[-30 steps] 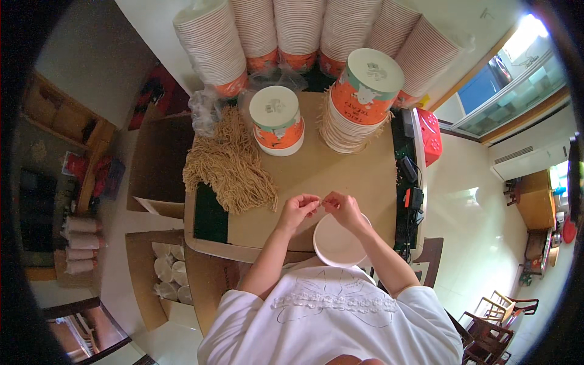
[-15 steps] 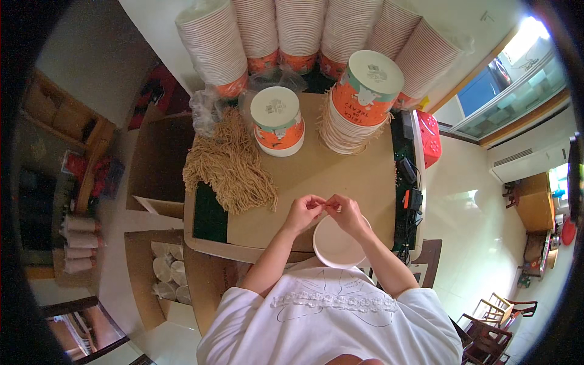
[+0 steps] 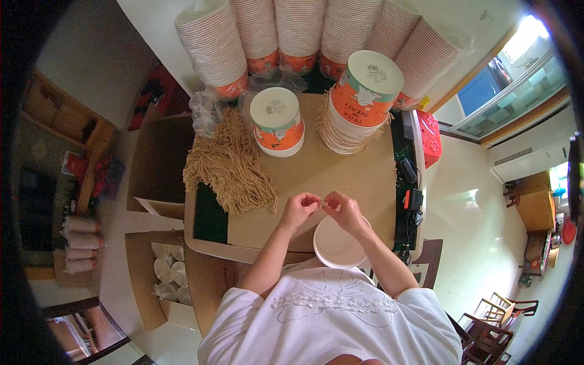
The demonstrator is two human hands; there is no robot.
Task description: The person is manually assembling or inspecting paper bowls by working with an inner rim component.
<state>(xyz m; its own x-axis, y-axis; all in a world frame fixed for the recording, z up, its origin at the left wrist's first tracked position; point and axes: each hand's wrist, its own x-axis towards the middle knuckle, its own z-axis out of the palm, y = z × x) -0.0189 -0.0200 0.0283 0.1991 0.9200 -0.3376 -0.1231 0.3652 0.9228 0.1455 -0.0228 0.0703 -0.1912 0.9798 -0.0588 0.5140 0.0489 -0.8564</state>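
My left hand [image 3: 300, 210] and my right hand [image 3: 344, 212] face each other over the near part of the cardboard-topped table, fingertips pinched. What they pinch is too small to make out. Below my right hand, a white paper bucket [image 3: 338, 244] stands with its mouth toward me, close against my shirt. A tangled heap of tan cords [image 3: 230, 173] lies to the left. Ahead of my hands, a short stack of upside-down orange paper buckets [image 3: 279, 132] sits mid-table. Farther right rises a taller stack [image 3: 363, 109], with tan cords hanging around its lower rims.
Tall wrapped columns of nested paper buckets [image 3: 298, 30] line the table's back. A crumpled clear bag [image 3: 207, 112] lies by the cords. Black cables and an adapter [image 3: 413, 201] run along the right edge, beside a red stool [image 3: 429, 139]. An open carton [image 3: 143, 274] stands lower left.
My hands have drawn slightly apart, leaving a small gap between the fingertips. The bucket, the cords and the stacks stay where they were.
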